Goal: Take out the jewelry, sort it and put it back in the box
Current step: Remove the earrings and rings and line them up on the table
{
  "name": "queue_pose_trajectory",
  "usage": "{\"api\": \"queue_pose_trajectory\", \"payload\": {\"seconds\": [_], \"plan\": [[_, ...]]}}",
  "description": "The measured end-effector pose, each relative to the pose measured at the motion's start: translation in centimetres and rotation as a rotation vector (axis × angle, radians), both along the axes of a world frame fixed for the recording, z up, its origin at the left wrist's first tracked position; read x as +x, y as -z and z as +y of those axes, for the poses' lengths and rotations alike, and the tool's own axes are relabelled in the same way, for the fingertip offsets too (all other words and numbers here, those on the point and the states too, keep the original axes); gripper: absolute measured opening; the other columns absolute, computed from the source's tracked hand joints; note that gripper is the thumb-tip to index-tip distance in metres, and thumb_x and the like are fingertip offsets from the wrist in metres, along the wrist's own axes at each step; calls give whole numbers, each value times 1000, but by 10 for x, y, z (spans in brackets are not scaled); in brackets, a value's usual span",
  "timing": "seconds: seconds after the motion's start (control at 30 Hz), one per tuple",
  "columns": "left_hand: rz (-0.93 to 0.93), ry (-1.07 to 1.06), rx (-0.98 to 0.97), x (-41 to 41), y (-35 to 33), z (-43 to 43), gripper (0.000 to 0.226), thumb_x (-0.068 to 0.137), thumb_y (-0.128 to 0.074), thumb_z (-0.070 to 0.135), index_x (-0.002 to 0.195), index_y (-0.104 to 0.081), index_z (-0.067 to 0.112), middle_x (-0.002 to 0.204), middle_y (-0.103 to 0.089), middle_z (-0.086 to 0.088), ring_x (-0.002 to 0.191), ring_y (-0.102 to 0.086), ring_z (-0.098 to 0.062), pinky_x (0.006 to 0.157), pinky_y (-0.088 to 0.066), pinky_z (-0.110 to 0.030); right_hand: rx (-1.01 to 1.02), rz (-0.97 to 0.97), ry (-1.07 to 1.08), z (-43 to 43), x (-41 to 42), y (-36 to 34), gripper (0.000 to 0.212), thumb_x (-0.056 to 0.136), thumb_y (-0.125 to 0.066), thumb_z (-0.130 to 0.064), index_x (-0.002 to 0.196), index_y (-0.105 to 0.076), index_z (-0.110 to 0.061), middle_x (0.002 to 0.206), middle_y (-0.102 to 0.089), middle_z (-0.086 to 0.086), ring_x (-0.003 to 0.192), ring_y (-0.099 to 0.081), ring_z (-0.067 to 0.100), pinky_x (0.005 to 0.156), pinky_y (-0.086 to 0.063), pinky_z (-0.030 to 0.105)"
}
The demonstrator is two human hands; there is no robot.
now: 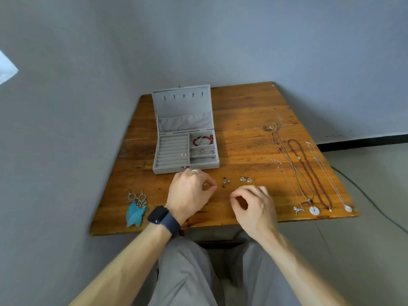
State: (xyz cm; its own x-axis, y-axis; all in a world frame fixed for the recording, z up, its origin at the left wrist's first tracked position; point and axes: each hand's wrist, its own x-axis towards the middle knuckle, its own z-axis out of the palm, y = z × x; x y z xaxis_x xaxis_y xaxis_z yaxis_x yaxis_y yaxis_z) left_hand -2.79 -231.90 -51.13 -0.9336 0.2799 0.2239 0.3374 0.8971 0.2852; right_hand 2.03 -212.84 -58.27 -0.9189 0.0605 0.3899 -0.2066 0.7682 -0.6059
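Grey velvet lines the open jewelry box (164, 168), which stands at 12 o'clock from our hands on the worn brown wooden bench (242, 107), lid upright. Inside, a red bead bracelet (203, 139) fills the far right compartment, a silver bangle (206, 151) lies in the next one toward us, and 2 tiny studs (183, 154) sit on the ring rolls. At 3 o'clock the long necklaces (314, 210) are stretched side by side. At 9 o'clock lies a pair of blue feather earrings (135, 210). Small metal earrings (246, 179) rest between the box and our right hand.

Our left hand (189, 191), with a dark watch (163, 219) on its wrist, hovers at 6 o'clock of the box, thumb and fingertips pinching a small silver piece (205, 184). Our right hand (251, 204) is curled, thumb near forefinger; we cannot tell whether it holds anything.

We judge the sorting to be about midway. The small pieces weigh almost nothing and are hard and slick, so we would take each by its body between 2 fingertips. The chains are limp and tangle easily, so they are better lifted near the clasp. The feathers crease, so the hooks are the place to hold.
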Motion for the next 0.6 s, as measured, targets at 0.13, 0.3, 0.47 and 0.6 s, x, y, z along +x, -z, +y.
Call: {"api": "queue_pose_trajectory", "payload": {"seconds": [0.13,0.3,0.47,0.6], "plan": [[-40,11,-16,15,22,11,17,94,-59,45,103,-72,38,116,-64,15,111,-52,-11,98,-37,-33,39,-50,-18,9,-8,0,4,84,-77,-30,86,-76,-33,102,-64,-15,95,-48,13,75,-42,32],[-65,11,-38,19,29,13,18,94,-59,45,103,-74,40,121,-61,14,115,-49,-14,97,-33,-35,32,-51,3,10,-8,4,7,81,-79,-36,87,-77,-38,100,-62,-19,91,-47,9,73,-42,31],[-84,9,-68,17,26,14,20,95,-58,46,106,-73,41,123,-59,14,117,-47,-14,101,-32,-36,32,-53,14,9,-7,6,8,81,-78,-38,89,-77,-39,101,-62,-19,93,-50,10,73,-42,32],[-85,20,-83,18,25,16,21,96,-56,45,109,-73,41,123,-60,14,117,-48,-15,102,-31,-36,48,-53,5,11,-8,7,7,82,-77,-39,89,-77,-41,102,-61,-20,93,-47,8,73,-39,31]]}}
